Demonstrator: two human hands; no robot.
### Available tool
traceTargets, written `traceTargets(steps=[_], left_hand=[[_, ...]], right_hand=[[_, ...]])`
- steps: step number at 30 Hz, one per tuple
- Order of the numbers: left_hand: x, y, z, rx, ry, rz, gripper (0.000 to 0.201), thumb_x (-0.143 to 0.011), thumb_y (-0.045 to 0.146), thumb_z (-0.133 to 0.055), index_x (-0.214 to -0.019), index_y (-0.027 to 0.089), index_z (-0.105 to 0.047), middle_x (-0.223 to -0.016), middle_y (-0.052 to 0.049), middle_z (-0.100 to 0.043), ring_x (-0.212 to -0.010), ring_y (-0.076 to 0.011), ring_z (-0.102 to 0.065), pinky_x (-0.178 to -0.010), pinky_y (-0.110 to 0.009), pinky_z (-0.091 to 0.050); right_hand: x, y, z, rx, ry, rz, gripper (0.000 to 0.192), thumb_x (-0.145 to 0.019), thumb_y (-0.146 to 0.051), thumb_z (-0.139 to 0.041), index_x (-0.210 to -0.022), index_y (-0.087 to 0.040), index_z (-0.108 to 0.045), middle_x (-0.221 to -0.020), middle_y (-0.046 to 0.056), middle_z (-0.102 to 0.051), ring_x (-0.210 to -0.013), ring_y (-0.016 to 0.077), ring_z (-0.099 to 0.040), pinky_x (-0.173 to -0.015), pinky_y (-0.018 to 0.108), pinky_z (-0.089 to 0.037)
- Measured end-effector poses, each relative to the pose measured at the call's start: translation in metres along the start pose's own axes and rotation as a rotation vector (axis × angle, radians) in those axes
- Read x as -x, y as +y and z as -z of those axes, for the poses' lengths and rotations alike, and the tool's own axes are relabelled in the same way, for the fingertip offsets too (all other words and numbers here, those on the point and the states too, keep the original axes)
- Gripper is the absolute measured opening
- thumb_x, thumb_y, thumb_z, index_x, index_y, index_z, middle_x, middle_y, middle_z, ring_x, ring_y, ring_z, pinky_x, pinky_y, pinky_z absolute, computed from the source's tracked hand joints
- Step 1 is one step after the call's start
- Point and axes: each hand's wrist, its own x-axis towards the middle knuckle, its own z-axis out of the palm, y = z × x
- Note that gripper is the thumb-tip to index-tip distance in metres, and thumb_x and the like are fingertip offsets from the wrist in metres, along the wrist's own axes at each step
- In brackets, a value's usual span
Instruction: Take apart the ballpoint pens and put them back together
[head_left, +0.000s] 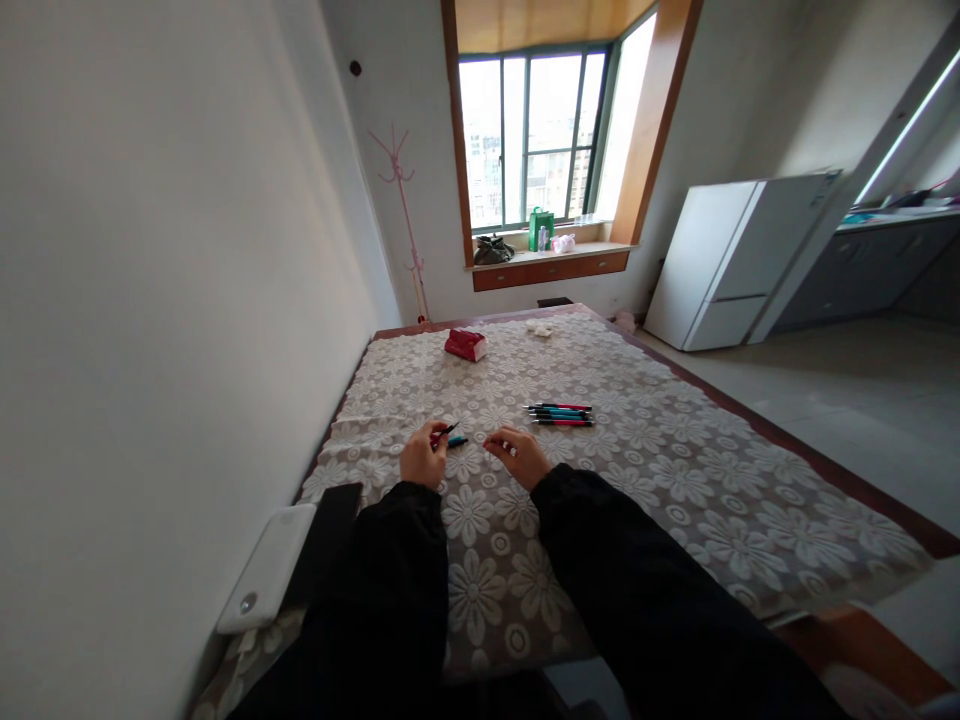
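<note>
In a white-walled room with a bay window, a bench (675, 480) under a flowered lace cloth carries about four pens (560, 414) mid-bench, a red packet (466, 345) toward the far edge, the left hand (424, 458) pinching a dark pen (448, 431), and the right hand (517, 455) loosely curled just beside.

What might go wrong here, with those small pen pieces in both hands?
The left hand pinches a dark pen part and the right hand holds a tiny white piece; either might slip and be hard to spot on the busy floral tablecloth. The loose pens lie beside the right hand, so a sleeve could perhaps nudge them into rolling.
</note>
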Motion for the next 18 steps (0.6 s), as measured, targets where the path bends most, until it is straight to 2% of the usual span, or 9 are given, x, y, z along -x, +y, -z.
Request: traceTargets(steps=[3,9,13,16,18], left_hand=[[0.000,0.004,-0.001,0.128,0.001,0.007,0.018,-0.089,0.024,-0.051,-0.104,0.024,-0.059,-0.095,-0.003,-0.070,-0.073,-0.0154,-0.065,-0.065,-0.026,-0.050],[0.006,0.015,-0.005,0.409,-0.145,-0.094,0.034,-0.086,0.024,-0.055,-0.120,0.024,-0.049,-0.101,-0.004,-0.067,-0.065,-0.0113,-0.066,-0.054,-0.021,-0.051],[0.010,0.022,-0.004,0.465,-0.123,-0.161,0.032,-0.085,0.023,-0.057,-0.116,0.024,-0.052,-0.100,-0.004,-0.066,-0.072,-0.0128,-0.068,-0.064,-0.024,-0.055],[0.012,0.027,-0.001,0.433,-0.058,-0.242,0.027,-0.086,0.020,-0.056,-0.112,0.024,-0.057,-0.097,-0.004,-0.069,-0.085,-0.0161,-0.068,-0.076,-0.029,-0.056],[0.013,0.029,0.002,0.403,-0.001,-0.281,0.027,-0.085,0.020,-0.056,-0.112,0.024,-0.059,-0.098,-0.005,-0.070,-0.092,-0.0173,-0.067,-0.078,-0.030,-0.055]], right_hand=[[0.000,-0.001,0.001,0.001,0.012,0.004,0.013,-0.088,-0.028,-0.060,-0.081,-0.019,-0.067,-0.078,0.001,-0.064,-0.061,0.0118,-0.054,-0.060,0.025,-0.043],[-0.001,-0.002,0.004,0.024,0.049,0.029,0.013,-0.088,-0.027,-0.059,-0.080,-0.019,-0.066,-0.077,0.002,-0.063,-0.063,0.0123,-0.054,-0.061,0.025,-0.043],[-0.001,0.000,0.003,0.069,0.007,0.008,0.016,-0.088,-0.028,-0.060,-0.076,-0.019,-0.065,-0.073,0.001,-0.060,-0.060,0.0116,-0.053,-0.059,0.024,-0.042],[-0.001,0.001,0.002,0.079,-0.006,0.003,0.016,-0.088,-0.029,-0.060,-0.077,-0.019,-0.065,-0.073,0.000,-0.060,-0.060,0.0116,-0.053,-0.059,0.024,-0.041],[0.000,0.002,0.002,0.077,-0.007,0.002,0.016,-0.088,-0.029,-0.059,-0.078,-0.019,-0.065,-0.074,0.001,-0.061,-0.060,0.0114,-0.053,-0.059,0.024,-0.041]])
